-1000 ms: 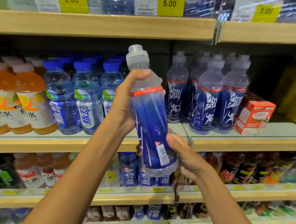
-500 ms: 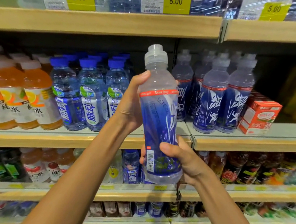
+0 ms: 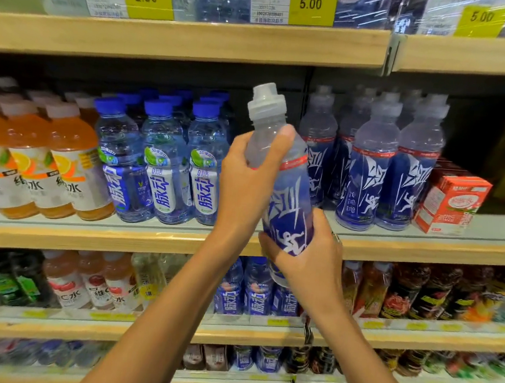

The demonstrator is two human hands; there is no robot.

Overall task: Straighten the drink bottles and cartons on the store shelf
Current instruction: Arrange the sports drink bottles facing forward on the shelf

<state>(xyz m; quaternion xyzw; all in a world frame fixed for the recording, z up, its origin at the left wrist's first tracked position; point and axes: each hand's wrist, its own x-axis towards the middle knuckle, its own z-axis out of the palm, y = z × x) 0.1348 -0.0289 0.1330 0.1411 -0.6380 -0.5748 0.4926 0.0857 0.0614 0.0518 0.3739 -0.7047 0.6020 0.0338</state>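
Head view: the left grip wraps the shoulder of a blue sports bottle, thumb lying across the clear part just below the grey cap. The right grip curls round the bottle's lower body from beneath. Between the two grips the bottle hangs in front of the shelf, its cap leaning slightly left. Matching blue bottles stand just right of the grips, with a red carton beyond. Blue-capped bottles stand left of the left grip.
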